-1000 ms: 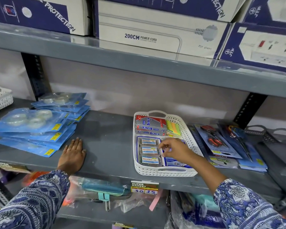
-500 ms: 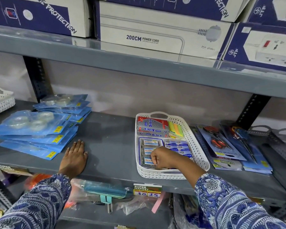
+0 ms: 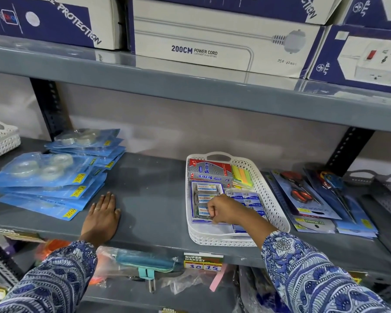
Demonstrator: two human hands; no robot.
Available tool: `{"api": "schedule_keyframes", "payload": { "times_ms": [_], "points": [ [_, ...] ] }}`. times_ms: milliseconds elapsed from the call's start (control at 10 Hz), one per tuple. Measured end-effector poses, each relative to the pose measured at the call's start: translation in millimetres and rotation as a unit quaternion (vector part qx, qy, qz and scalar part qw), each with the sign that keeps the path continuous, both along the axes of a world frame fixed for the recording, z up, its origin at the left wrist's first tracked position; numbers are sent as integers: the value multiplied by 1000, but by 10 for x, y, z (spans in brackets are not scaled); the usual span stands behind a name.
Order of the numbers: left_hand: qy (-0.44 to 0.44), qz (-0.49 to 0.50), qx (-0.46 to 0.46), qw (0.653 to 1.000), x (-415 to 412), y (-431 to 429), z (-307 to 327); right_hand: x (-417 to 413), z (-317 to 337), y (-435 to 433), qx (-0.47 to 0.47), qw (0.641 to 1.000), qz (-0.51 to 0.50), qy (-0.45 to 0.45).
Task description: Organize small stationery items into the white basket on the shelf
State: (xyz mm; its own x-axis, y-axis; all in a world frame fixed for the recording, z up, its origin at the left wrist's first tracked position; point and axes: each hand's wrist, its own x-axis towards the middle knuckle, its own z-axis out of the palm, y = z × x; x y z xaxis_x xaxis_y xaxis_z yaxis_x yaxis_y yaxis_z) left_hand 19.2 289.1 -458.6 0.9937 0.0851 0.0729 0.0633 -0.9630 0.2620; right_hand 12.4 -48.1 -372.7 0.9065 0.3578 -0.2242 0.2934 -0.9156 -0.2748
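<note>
A white perforated basket (image 3: 278,213) stands on the grey shelf (image 3: 154,199). At its back lie red-and-silver Softek boxes (image 3: 209,172) and coloured sticky notes (image 3: 243,176). A clear pack of small white boxes (image 3: 204,188) lies at its left, with small blue packets (image 3: 248,198) to the right. My right hand (image 3: 226,210) is inside the basket, fingers curled onto the near part of the clear pack. Left of the basket, my left hand (image 3: 102,218) rests flat on the shelf, fingers spread, holding nothing.
Blue packs of clear tape (image 3: 50,177) are piled at the left, beside another white basket (image 3: 0,141). Carded scissors (image 3: 303,193) lie right of the basket, then a grey basket (image 3: 388,195). The upper shelf (image 3: 190,91) carries power cord boxes. Bagged goods hang below.
My right hand has moved from the blue packets at the basket's right to the clear pack at its left and curled onto it. My left hand stays flat on the shelf.
</note>
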Motion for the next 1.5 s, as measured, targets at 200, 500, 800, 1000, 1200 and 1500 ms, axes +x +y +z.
{"api": "schedule_keyframes", "payload": {
  "times_ms": [200, 500, 800, 1000, 1200, 1500],
  "points": [
    [-2, 1, 3, 1000, -3, 1, -8, -58, 173, -135, 45, 999, -20, 15],
    [5, 0, 6, 1000, -10, -13, 4, -292, 138, -737, -134, 989, -6, 64],
    [9, 3, 6, 1000, -20, -13, 23, -217, 0, -783, -169, 985, -3, 24],
    [10, 2, 2, 1000, -19, -13, 33, -91, 3, -726, -177, 984, -14, 16],
    [15, 1, 0, 1000, -20, -13, 47, 17, -23, -711, -187, 982, -27, -1],
    [-16, 7, -21, 1000, -36, -8, 53, -107, 118, -661, -161, 985, -55, -6]
  ]
}}
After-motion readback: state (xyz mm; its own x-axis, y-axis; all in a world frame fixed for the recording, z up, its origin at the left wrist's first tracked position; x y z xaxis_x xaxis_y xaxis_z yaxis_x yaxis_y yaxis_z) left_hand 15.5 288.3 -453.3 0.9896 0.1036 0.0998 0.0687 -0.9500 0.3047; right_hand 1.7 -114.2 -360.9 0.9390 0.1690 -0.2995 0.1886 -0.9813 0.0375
